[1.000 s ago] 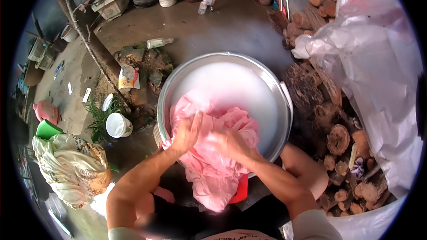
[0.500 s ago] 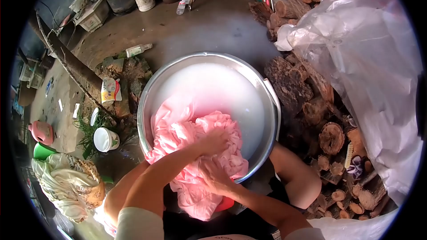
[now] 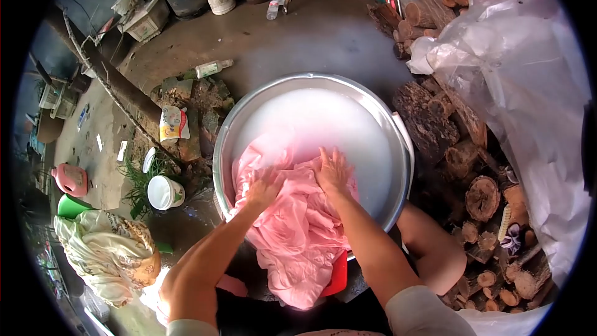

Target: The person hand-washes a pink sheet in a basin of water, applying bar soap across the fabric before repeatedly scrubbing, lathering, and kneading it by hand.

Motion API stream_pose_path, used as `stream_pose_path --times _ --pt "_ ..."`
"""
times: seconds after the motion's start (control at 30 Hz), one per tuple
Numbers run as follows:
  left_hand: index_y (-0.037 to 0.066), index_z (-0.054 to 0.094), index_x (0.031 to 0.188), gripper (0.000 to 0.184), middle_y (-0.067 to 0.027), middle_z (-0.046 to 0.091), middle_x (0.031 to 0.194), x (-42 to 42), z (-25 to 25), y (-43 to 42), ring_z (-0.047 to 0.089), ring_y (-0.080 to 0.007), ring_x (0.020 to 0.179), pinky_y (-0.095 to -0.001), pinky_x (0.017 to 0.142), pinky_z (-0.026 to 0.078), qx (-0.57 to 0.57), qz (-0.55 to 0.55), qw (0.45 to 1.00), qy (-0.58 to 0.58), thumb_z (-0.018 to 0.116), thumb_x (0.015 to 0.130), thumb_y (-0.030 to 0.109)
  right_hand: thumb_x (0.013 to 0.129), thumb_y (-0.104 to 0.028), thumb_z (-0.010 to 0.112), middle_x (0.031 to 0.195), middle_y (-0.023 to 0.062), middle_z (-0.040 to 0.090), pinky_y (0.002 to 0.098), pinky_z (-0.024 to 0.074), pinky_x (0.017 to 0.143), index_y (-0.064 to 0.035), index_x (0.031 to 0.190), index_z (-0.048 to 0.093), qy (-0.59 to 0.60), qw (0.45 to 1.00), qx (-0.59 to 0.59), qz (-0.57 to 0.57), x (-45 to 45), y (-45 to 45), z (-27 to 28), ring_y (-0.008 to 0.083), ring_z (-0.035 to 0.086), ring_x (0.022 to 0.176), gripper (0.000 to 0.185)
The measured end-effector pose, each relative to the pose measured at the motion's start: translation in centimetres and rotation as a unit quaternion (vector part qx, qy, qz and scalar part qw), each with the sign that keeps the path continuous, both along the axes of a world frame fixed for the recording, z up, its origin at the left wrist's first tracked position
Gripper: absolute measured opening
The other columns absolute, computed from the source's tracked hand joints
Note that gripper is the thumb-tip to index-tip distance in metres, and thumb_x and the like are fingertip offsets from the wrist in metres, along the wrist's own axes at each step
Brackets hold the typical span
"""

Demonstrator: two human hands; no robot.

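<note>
A large metal basin (image 3: 219, 168) holds cloudy, sudsy water (image 3: 323, 109). Wet pink cloth (image 3: 292, 214) lies bunched in its near part and hangs over the near rim towards my lap. My left hand (image 3: 264, 188) rests on the left part of the cloth, fingers stretched forward. On the cloth's right part lies my right hand (image 3: 334, 171), palm down with fingers spread. Beneath the cloth, a red flat piece (image 3: 337, 275) shows at the near rim; most of it is hidden.
Stacked logs (image 3: 482, 199) and a plastic sheet (image 3: 516, 87) flank the basin on the right. At left stand a white tub (image 3: 165, 193), a pink jug (image 3: 70, 179) and a heap of pale patterned cloth (image 3: 106, 252). A glass bottle (image 3: 214, 68) lies beyond.
My hands have moved apart: the left went left, the right went forward and right. The pink cloth, bunched under them before, is now spread flatter. The view has shifted slightly.
</note>
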State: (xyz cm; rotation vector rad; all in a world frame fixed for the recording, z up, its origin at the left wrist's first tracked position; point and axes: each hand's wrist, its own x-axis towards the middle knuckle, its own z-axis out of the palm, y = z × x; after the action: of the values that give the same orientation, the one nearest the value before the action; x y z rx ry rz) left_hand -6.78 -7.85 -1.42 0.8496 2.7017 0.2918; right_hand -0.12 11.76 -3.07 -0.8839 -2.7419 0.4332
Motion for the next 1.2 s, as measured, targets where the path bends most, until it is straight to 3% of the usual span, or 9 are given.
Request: stream_pose_path --times 0.13,0.23,0.33,0.53,0.67,0.83,0.9,1.07,1.2 --pt "0.021 0.053 0.128 0.035 -0.0165 0.052 0.131 -0.5 -3.2 4.9 0.054 -0.0358 0.116 -0.0449 0.096 0.044 -0.030 -0.047 0.989 -0.133 0.042 0.097 0.031 0.096 -0.032 0.042 0.132 0.0183 0.049 0.0505 0.0318 0.104 -0.0151 0.134 0.048 -0.222 0.925 -0.268 0.153 0.3 2.0 1.8 0.0350 0.039 0.129 0.042" --pt "0.007 0.063 0.107 0.040 -0.0183 0.061 0.115 5.8 4.3 4.3 0.058 -0.0336 0.106 -0.0457 0.086 0.044 0.255 0.108 0.932 -0.234 0.055 0.083 0.038 0.086 -0.013 0.053 0.107 0.0180 0.053 0.0453 0.0383 0.090 -0.0076 0.127 0.052 0.009 0.918 -0.340 0.205 6.5 1.2 3.9 0.0361 0.049 0.104 0.042" --pt "0.007 0.061 0.094 0.025 -0.0111 0.056 0.086 10.6 6.9 1.2 0.055 -0.0293 0.088 -0.0453 0.082 0.038 0.291 -0.171 0.941 -0.041 0.063 0.075 0.023 0.078 -0.015 0.058 0.115 0.0186 0.050 0.0511 0.0366 0.089 -0.0042 0.129 0.049 0.136 0.948 -0.132 0.254 13.0 -2.5 9.2 0.0403 0.046 0.108 0.052" --pt "0.009 0.061 0.102 0.030 -0.0104 0.060 0.102 3.7 -9.1 6.4 0.059 -0.0268 0.090 -0.0475 0.085 0.044 0.098 -0.150 0.979 -0.098 0.058 0.081 0.030 0.090 -0.028 0.054 0.089 0.0164 0.057 0.0434 0.0418 0.081 -0.0026 0.112 0.055 -0.063 0.945 -0.293 0.128 4.7 1.4 1.4 0.0348 0.056 0.089 0.033" --pt "0.013 0.055 0.120 0.043 -0.0154 0.058 0.109 0.5 -7.3 8.7 0.054 -0.0318 0.108 -0.0523 0.098 0.038 0.111 -0.030 0.964 0.241 0.057 0.084 0.036 0.090 -0.031 0.053 0.094 0.0158 0.059 0.0452 0.0417 0.090 -0.0109 0.111 0.057 0.060 0.993 0.005 0.102 1.7 2.2 -5.0 0.0351 0.055 0.102 0.029" --pt "0.018 0.048 0.130 0.050 -0.0151 0.049 0.131 0.8 1.7 7.2 0.044 -0.0357 0.122 -0.0558 0.096 0.036 0.075 -0.033 0.951 -0.297 0.057 0.085 0.039 0.082 -0.024 0.058 0.113 0.0140 0.052 0.0486 0.0391 0.090 -0.0070 0.104 0.053 0.008 0.934 -0.323 0.155 5.0 2.2 2.8 0.0340 0.051 0.106 0.028" --pt "0.008 0.047 0.129 0.055 -0.0169 0.050 0.127 6.0 6.3 4.1 0.045 -0.0368 0.119 -0.0551 0.094 0.035 0.217 -0.197 0.955 0.035 0.059 0.083 0.035 0.079 -0.017 0.060 0.109 0.0144 0.055 0.0475 0.0406 0.085 -0.0050 0.096 0.053 0.135 0.929 -0.289 0.190 8.5 0.2 6.2 0.0347 0.053 0.099 0.022" --pt "0.004 0.051 0.122 0.051 -0.0156 0.050 0.119 8.2 3.4 3.2 0.046 -0.0339 0.115 -0.0503 0.098 0.033 0.194 -0.291 0.937 0.015 0.061 0.079 0.028 0.082 -0.012 0.059 0.093 0.0159 0.059 0.0427 0.0434 0.080 -0.0049 0.092 0.054 0.101 0.953 -0.197 0.208 10.9 -2.1 5.4 0.0345 0.056 0.087 0.013" --pt "0.005 0.053 0.119 0.045 -0.0171 0.057 0.110 1.2 -5.4 12.5 0.050 -0.0318 0.113 -0.0476 0.099 0.038 0.119 -0.019 0.991 -0.051 0.057 0.081 0.030 0.088 -0.022 0.053 0.106 0.0178 0.058 0.0511 0.0391 0.087 -0.0072 0.107 0.055 0.038 0.989 -0.082 0.119 2.0 4.6 -4.8 0.0374 0.053 0.103 0.024"
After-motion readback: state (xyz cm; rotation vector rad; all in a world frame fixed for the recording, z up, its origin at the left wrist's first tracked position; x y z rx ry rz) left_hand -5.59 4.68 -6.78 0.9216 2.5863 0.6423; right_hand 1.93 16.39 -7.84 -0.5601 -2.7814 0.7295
